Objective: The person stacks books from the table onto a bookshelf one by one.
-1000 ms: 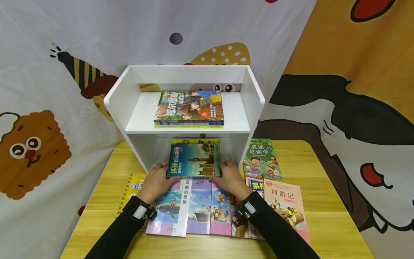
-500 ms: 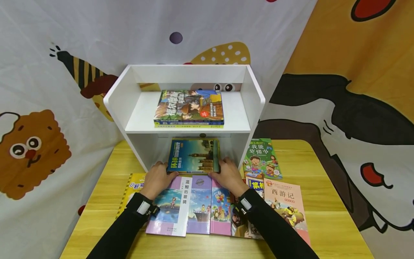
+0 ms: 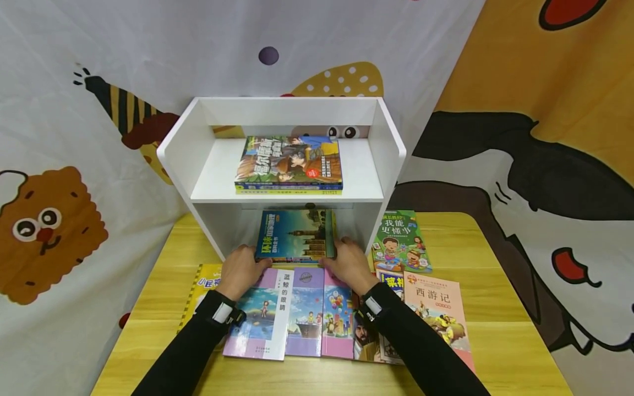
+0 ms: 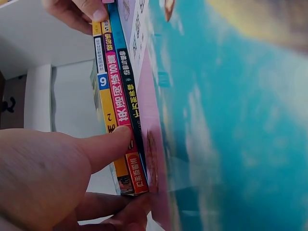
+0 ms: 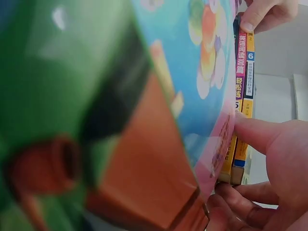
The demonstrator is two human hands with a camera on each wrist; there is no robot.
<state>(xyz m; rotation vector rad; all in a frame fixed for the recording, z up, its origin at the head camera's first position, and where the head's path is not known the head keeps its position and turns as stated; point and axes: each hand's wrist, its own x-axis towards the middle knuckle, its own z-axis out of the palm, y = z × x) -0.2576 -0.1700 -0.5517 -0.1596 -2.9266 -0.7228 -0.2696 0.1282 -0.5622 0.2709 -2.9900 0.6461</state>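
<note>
A small stack of books, topped by a teal book (image 3: 297, 234) with a clock tower on its cover, lies in the lower compartment of the white shelf (image 3: 210, 231). My left hand (image 3: 242, 272) holds the stack's left end and my right hand (image 3: 350, 265) its right end. In the left wrist view, the thumb presses the yellow and pink spines (image 4: 115, 86) while the other fingers bend round the corner. The right wrist view has that thumb against the spines (image 5: 240, 72) too, fingers curled at the end. The stack's back is hidden.
Another book stack (image 3: 289, 162) lies on the upper shelf. In front overlap a yellow spiral-bound book (image 3: 200, 289), a lilac book (image 3: 262, 313), a purple book (image 3: 305, 313), a pink book (image 3: 338, 316) and a peach book (image 3: 441, 308). A green book (image 3: 401, 242) lies right of the shelf.
The teal book has slid backward into the compartment and now covers most of the yellow book beneath it. Both hands have moved slightly forward with it.
</note>
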